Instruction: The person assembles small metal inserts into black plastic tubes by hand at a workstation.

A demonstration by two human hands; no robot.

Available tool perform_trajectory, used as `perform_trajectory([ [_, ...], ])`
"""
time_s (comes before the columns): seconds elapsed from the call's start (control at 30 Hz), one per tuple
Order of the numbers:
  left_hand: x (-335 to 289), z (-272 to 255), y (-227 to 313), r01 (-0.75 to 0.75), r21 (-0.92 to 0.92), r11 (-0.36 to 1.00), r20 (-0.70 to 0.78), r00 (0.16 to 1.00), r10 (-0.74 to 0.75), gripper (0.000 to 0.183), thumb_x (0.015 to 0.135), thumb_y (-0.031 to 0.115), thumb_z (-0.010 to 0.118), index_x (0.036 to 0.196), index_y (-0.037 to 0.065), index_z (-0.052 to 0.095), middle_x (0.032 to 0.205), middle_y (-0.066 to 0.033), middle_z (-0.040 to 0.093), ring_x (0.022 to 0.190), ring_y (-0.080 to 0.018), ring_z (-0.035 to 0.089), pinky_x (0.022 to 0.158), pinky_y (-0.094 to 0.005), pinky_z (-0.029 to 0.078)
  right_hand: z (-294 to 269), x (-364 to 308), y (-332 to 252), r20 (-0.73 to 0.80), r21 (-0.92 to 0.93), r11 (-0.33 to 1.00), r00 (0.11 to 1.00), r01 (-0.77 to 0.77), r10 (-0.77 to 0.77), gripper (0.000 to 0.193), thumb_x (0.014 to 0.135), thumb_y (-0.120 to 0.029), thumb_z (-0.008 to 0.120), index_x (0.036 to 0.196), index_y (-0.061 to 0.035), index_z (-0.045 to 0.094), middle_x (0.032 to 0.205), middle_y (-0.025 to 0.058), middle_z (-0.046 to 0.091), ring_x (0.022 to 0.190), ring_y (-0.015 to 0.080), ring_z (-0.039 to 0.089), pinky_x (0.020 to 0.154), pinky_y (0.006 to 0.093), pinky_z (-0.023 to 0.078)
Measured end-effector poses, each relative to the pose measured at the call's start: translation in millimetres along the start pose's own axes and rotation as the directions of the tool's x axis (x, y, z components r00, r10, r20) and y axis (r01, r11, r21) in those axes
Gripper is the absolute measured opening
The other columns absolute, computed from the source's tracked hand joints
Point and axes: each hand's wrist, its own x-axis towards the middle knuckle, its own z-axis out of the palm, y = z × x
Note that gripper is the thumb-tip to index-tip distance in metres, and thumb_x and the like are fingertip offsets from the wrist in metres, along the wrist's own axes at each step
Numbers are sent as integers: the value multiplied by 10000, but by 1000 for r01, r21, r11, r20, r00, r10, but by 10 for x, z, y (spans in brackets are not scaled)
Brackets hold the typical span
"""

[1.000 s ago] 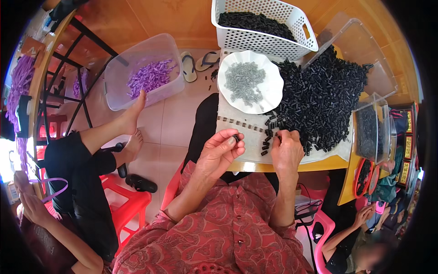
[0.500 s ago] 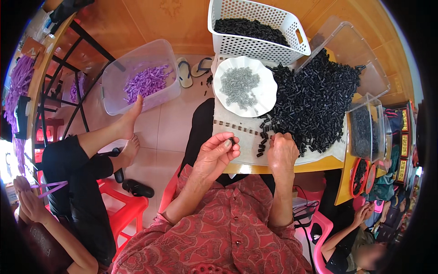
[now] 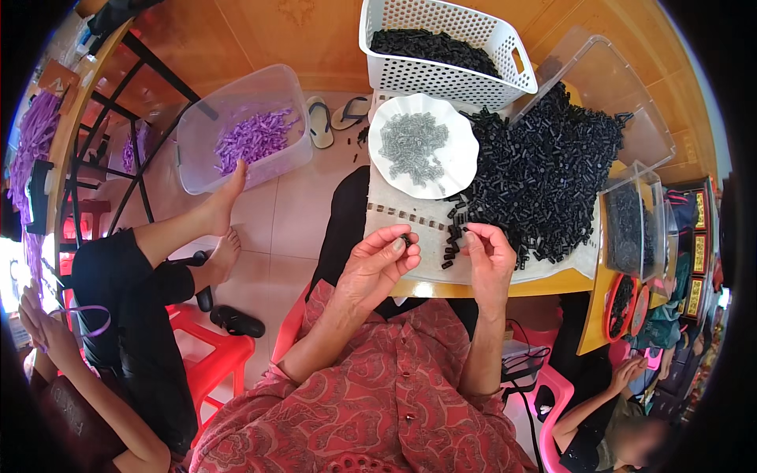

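Our left hand [image 3: 377,264] pinches a black piece [image 3: 405,238] left of the black pile [image 3: 544,181]; we cannot tell whether our right hand [image 3: 490,258] grips one. Farther, a plate [image 3: 464,150] holds clear pieces [image 3: 414,146], a basket [image 3: 434,88] black ones [image 3: 434,52]; left, a tub [image 3: 280,165] holds purple strips [image 3: 254,135].

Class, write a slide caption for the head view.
The left hand holds a small black piece; the right hand is by the black heap, near a white plate of greyish pieces.

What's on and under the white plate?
On the plate: a heap of clear pieces. Black pieces lie along its right edge. Cloth shows past its near edge; directly underneath is hidden.
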Motion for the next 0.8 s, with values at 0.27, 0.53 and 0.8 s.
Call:
perform_trajectory([
  [0.27, -2, 24, -11, 7, -43, 999, -16, 1000, -8, 262, 916, 40, 581, 1176, 9, 586, 1033, -115, 633, 898, -173, 639, 825, -312, 547, 122, -120, -149, 221, 653, 711, 963, -261, 151, 139, 860, -10, 655, 985, 43, 625, 871, 95, 654, 713, 134, 616, 694, 266, 528],
  [0.53, -24, -9, 2, 61, -123, 991, -33, 997, -66, 269, 907, 67, 603, 1171, 20, 589, 1015, -100, 635, 831, -158, 624, 759, -292, 541, 323, -227, -246, 288, 652, 706, 952, -276, 105, 141, 860, -18, 657, 978, 39, 604, 859, 90, 646, 712, 144, 610, 709, 285, 523],
  [0.8, -34, -3, 4, 4, -148, 989, -34, 999, -9, 258, 903, 34, 595, 1160, 3, 599, 1016, -104, 637, 775, -133, 605, 709, -260, 525, 434, -281, -307, 285, 625, 735, 953, -263, 99, 133, 857, -15, 668, 967, 33, 612, 874, 72, 654, 758, 117, 628, 726, 242, 533],
])
